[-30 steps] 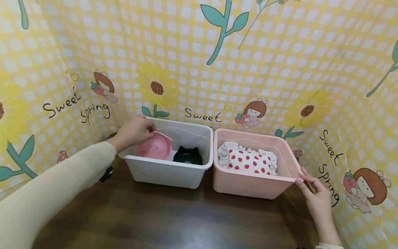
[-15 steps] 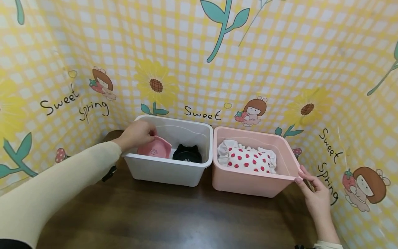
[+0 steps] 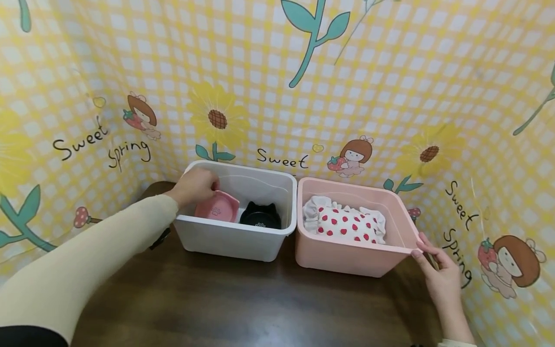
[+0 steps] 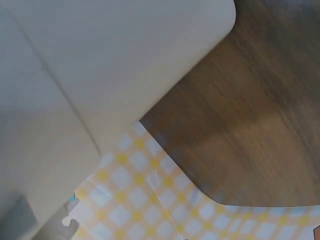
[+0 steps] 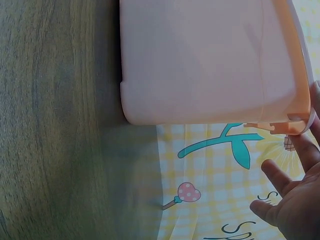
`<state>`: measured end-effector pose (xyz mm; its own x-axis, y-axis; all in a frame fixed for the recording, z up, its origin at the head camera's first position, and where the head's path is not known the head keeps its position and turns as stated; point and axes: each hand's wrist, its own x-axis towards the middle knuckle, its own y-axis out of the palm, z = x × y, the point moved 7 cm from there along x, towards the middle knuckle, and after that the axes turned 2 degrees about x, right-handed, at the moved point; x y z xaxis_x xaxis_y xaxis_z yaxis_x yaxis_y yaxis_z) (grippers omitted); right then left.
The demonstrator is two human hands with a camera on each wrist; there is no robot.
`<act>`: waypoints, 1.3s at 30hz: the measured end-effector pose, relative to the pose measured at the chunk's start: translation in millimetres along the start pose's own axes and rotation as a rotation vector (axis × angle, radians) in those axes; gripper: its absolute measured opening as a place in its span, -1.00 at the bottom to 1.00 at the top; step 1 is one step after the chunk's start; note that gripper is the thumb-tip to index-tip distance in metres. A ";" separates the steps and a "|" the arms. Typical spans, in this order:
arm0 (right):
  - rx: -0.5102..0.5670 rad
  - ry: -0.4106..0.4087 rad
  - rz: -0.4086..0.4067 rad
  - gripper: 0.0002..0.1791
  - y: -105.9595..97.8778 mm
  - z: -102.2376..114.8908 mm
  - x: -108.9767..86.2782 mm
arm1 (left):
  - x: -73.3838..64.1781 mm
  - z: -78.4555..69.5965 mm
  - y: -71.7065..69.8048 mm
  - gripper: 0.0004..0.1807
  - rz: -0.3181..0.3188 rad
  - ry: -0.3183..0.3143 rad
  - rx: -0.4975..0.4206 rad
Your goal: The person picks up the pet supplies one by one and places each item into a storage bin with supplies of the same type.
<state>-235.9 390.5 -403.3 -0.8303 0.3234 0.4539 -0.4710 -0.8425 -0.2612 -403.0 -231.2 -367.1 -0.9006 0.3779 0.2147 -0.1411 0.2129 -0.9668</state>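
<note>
In the head view my left hand (image 3: 196, 185) reaches over the left end of a white plastic bin (image 3: 230, 242). Its fingers pinch the upper edge of a pink cat-eared dish (image 3: 218, 207) with a paw print, which leans inside. Beside that dish sits a black cat-eared dish (image 3: 261, 216), also marked with a paw. My right hand (image 3: 442, 277) holds the front right rim corner of a pink bin (image 3: 342, 256), where a ruffled white pillow (image 3: 348, 222) with red strawberries lies. The left wrist view shows the bin's wall, not the fingers.
Both bins stand side by side on a dark brown wooden table (image 3: 243, 303), close to the back. A yellow checked cloth (image 3: 269, 72) with printed flowers and figures rises behind and along both sides.
My left hand has lowered slightly with the pink dish, which now sits a little deeper in the white bin. The right hand stays at the pink bin's corner.
</note>
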 end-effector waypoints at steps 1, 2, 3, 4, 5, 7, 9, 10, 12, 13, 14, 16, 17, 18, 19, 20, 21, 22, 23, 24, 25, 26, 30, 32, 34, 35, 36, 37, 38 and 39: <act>0.003 0.004 -0.002 -0.70 -0.2 -0.3 -0.5 | 1.1 0.6 1.3 -0.91 0.008 0.000 0.008; 0.000 0.005 -0.003 -0.70 -0.3 -0.1 -1.3 | 1.8 1.0 2.3 -0.91 0.021 -0.002 0.010; -0.001 0.008 -0.003 -0.70 -0.4 0.0 -1.8 | 2.5 1.6 3.1 -0.91 0.027 -0.009 0.011; 0.001 0.009 -0.004 -0.70 -0.4 0.3 -2.0 | 3.3 2.7 4.0 -0.90 0.032 -0.017 0.019; 0.000 0.007 -0.003 -0.70 -0.1 0.8 -1.9 | 4.0 3.9 4.8 -0.90 0.035 -0.025 0.028; -0.002 0.001 -0.001 -0.70 0.3 1.0 -1.2 | 5.4 6.2 6.1 -0.89 0.039 -0.043 0.049; -0.002 -0.006 0.000 -0.70 0.9 0.9 -0.2 | 6.4 9.2 6.6 -0.89 0.033 -0.070 0.056; 0.002 -0.010 0.000 -0.70 1.2 1.0 0.0 | 6.9 10.7 5.9 -0.88 0.031 -0.084 0.043; 0.002 -0.013 0.003 -0.70 2.1 1.6 0.0 | 6.8 11.5 1.6 -0.87 0.024 -0.112 -0.012; 0.006 -0.012 0.004 -0.70 2.7 1.8 0.0 | 6.4 11.7 -1.5 -0.86 0.018 -0.125 -0.046; 0.012 -0.006 0.006 -0.70 3.3 1.6 0.0 | 6.0 12.0 -5.2 -0.85 0.008 -0.134 -0.084; 0.015 -0.001 0.007 -0.71 4.2 1.6 0.1 | 4.8 11.7 -14.1 -0.83 -0.016 -0.147 -0.172; 0.015 0.002 0.008 -0.70 4.5 1.5 0.2 | 4.0 11.9 -18.5 -0.83 -0.029 -0.153 -0.210; 0.015 0.004 0.009 -0.70 4.7 1.3 0.3 | 2.9 12.5 -22.7 -0.82 -0.041 -0.162 -0.248; 0.014 0.005 0.009 -0.70 4.8 1.0 0.5 | 1.6 13.0 -26.8 -0.81 -0.053 -0.171 -0.283; 0.008 0.004 0.008 -0.69 4.6 0.8 0.5 | 0.2 13.5 -30.9 -0.79 -0.063 -0.179 -0.315; -0.001 -0.001 0.006 -0.69 4.1 0.8 0.5 | -1.3 13.9 -34.1 -0.78 -0.069 -0.189 -0.344; -0.008 -0.005 0.003 -0.69 3.5 1.1 0.2 | -2.7 14.3 -37.0 -0.77 -0.074 -0.195 -0.365; -0.013 -0.009 0.001 -0.69 2.8 1.2 0.0 | -4.1 14.2 -39.8 -0.76 -0.077 -0.199 -0.375; -0.014 -0.011 -0.001 -0.69 2.2 1.2 -0.7 | -5.9 13.6 -42.3 -0.76 -0.078 -0.197 -0.384; -0.016 -0.015 -0.003 -0.69 1.4 1.5 -1.6 | -7.7 13.2 -44.7 -0.75 -0.080 -0.191 -0.391; -0.013 -0.018 -0.004 -0.70 0.8 1.8 -2.5 | -9.8 12.6 -46.7 -0.75 -0.080 -0.187 -0.398; 0.002 -0.020 0.004 -0.70 0.1 0.9 -5.3 | -19.5 10.7 -53.2 -0.72 -0.092 -0.167 -0.437; 0.000 -0.019 0.010 -0.70 0.7 -0.5 -5.6 | -24.4 10.5 -55.1 -0.71 -0.101 -0.164 -0.453; -0.007 -0.013 0.016 -0.69 1.5 -2.5 -5.1 | -29.0 10.7 -57.1 -0.68 -0.117 -0.158 -0.465; -0.013 -0.011 0.018 -0.68 1.8 -3.3 -4.7 | -31.4 10.7 -57.9 -0.69 -0.127 -0.154 -0.477; -0.010 -0.011 0.021 -0.68 2.3 -3.5 -4.3 | -34.1 10.3 -59.2 -0.68 -0.135 -0.152 -0.485; -0.009 -0.012 0.022 -0.68 2.7 -3.4 -4.0 | -36.8 9.9 -60.5 -0.67 -0.143 -0.151 -0.493; -0.008 -0.015 0.022 -0.68 2.9 -3.0 -3.7 | -39.7 9.5 -61.9 -0.67 -0.152 -0.149 -0.501; -0.005 -0.020 0.021 -0.68 3.0 -2.4 -3.4 | -42.7 9.2 -63.2 -0.66 -0.157 -0.145 -0.507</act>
<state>-235.1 387.9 -407.7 -0.8340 0.2973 0.4648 -0.4553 -0.8466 -0.2755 -359.4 -269.1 -316.5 -0.9374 0.1862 0.2945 -0.0945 0.6777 -0.7292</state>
